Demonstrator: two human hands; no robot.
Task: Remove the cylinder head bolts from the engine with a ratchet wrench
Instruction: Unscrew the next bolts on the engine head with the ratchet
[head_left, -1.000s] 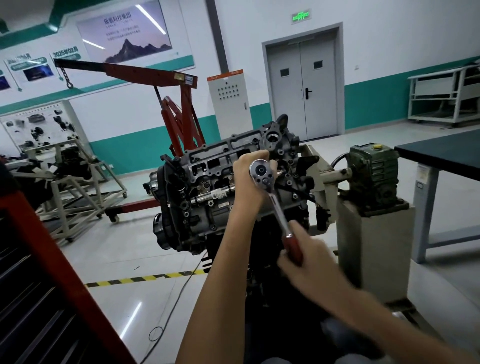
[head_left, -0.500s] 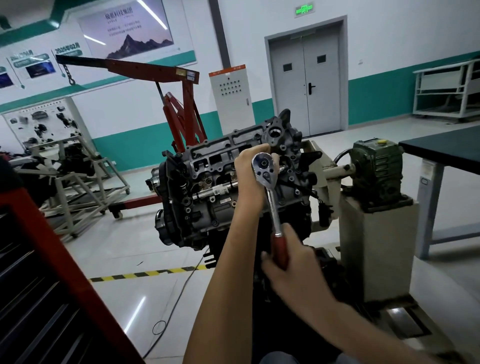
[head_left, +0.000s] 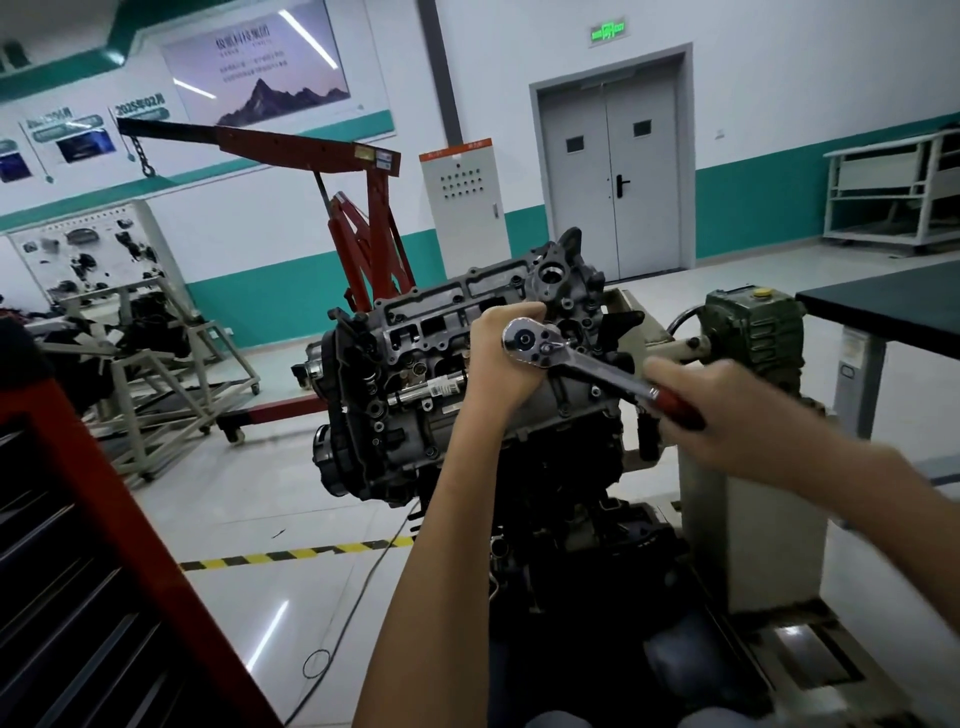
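The left hand (head_left: 493, 361) is gripping the ratchet wrench (head_left: 597, 371) just behind its head, against the engine (head_left: 410, 374). The right hand (head_left: 727, 421) is gripping the red handle.

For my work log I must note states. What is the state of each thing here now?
Engine, top uncovered.
Wrench, head on engine, handle slanting down right.
Left hand, grips at wrench head.
Right hand, grips red handle.
Door, closed.
Exit sign, lit.
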